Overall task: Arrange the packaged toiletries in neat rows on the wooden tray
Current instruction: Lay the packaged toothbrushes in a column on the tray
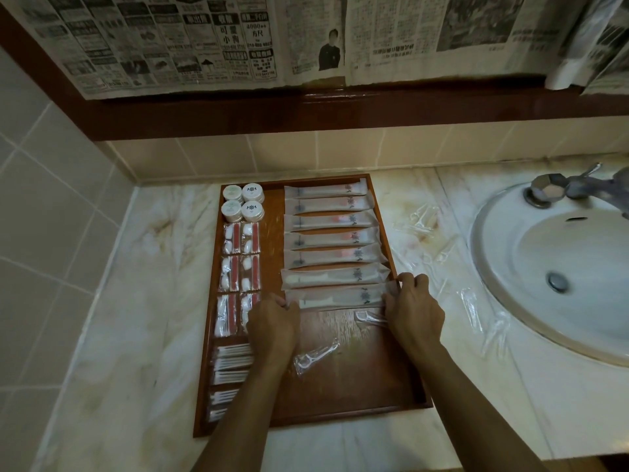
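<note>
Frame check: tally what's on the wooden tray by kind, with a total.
Long toothbrush packets: 7, the nearest held at both ends by the left hand and right hand
Round lidded jars: 4
Cotton-ball packets with red strips: 6
Cotton-swab packets: about 5, hard to separate
Floss-pick packets: 2
Total on the wooden tray: about 24

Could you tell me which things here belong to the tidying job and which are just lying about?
Job:
wooden tray
long sachet, held at both ends by left hand and right hand
floss picks on tray
round tubs

Lying about:
sink
tap
newspaper
</note>
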